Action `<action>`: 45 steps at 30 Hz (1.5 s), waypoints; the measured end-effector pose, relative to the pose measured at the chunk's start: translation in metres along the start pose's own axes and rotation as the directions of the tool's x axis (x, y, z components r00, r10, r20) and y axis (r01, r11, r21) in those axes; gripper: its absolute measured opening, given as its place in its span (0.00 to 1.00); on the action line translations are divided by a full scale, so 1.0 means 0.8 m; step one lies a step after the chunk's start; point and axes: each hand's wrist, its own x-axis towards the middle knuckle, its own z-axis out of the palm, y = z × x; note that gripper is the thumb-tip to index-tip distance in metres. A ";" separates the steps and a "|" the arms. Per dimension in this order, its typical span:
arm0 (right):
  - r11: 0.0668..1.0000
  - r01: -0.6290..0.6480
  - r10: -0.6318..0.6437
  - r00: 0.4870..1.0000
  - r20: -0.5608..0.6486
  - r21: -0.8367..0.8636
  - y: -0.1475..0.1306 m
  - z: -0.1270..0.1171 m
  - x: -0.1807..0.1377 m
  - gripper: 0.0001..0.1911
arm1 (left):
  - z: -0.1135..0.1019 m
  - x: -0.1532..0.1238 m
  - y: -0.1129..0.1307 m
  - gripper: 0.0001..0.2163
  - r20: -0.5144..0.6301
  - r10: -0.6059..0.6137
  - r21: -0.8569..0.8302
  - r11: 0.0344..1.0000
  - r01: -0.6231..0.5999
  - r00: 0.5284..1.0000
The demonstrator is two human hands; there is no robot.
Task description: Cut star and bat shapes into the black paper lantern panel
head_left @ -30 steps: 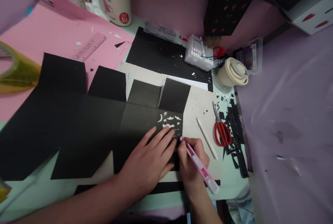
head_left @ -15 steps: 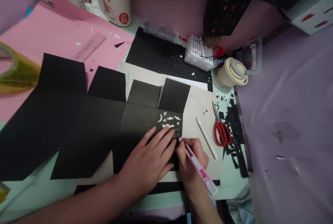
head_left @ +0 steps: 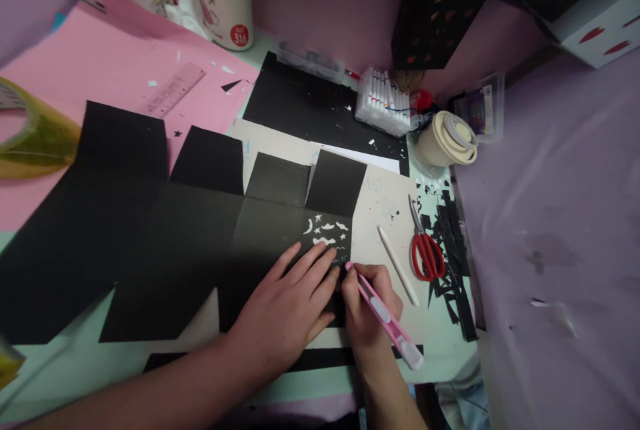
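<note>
A large sheet of black card (head_left: 195,230), cut with tabs along two sides, lies flat across the table. Near its right end are cut-out shapes (head_left: 325,227): a moon, stars and clouds, with pale backing showing through. My left hand (head_left: 295,297) rests flat on the card just below these shapes, fingers stretched out. In my right hand (head_left: 370,303) is a pink utility knife (head_left: 385,317), gripped near its front end. Its tip points at the card by my left fingertips; the blade itself is hidden by my fingers.
Right of the card lie a white pen (head_left: 397,265), red-handled scissors (head_left: 427,250) and black paper scraps (head_left: 453,263). Behind stand a marker box (head_left: 385,107) and a lidded cup (head_left: 445,140). Yellow tape (head_left: 45,140) and a clear ruler (head_left: 176,90) are at the left.
Almost nothing differs. The pink knife and my right hand have shifted very slightly, while my left hand stays pressed on the card.
</note>
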 end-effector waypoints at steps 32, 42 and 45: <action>0.975 -0.050 0.026 0.993 0.114 0.215 0.009 -0.016 0.013 0.02 | 0.001 0.000 -0.001 0.20 -0.009 0.000 -0.010 1.000 0.000 1.000; 0.963 0.040 -0.070 0.992 0.105 0.266 0.015 -0.006 0.010 0.04 | 0.001 0.000 -0.001 0.20 -0.008 -0.002 0.002 1.000 0.002 1.000; 0.973 0.052 -0.077 0.992 0.104 0.225 0.014 -0.007 0.010 0.04 | 0.002 0.001 -0.001 0.21 0.002 -0.005 0.004 1.000 0.005 1.000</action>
